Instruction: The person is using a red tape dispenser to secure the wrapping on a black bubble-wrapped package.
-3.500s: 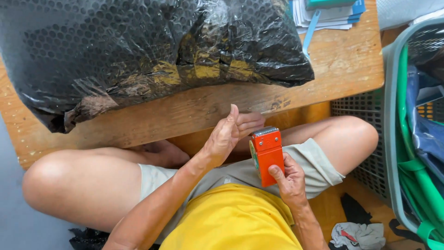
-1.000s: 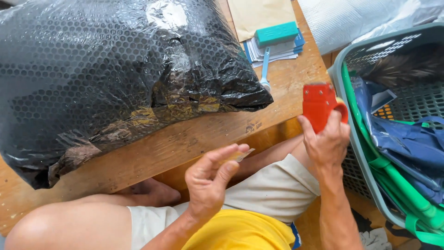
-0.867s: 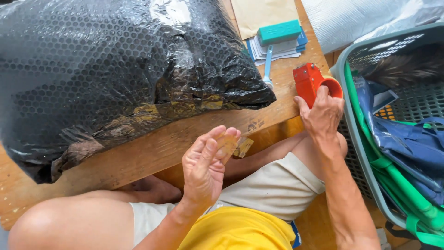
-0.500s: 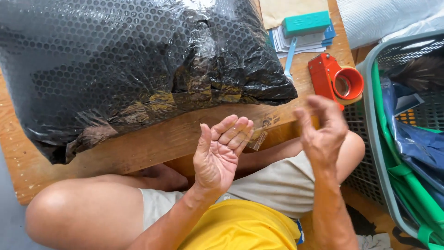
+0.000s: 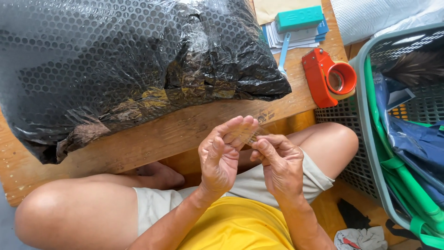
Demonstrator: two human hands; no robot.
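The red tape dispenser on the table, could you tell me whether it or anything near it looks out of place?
Slightly. The red tape dispenser lies on its side at the wooden table's right corner, its roll end overhanging the edge above the grey basket. Nothing looks spilled or damaged.

The left hand (image 5: 221, 155) was raised, palm turned inward, fingers loosely spread. The right hand (image 5: 277, 162) met it, fingertips pinching at the left fingertips.
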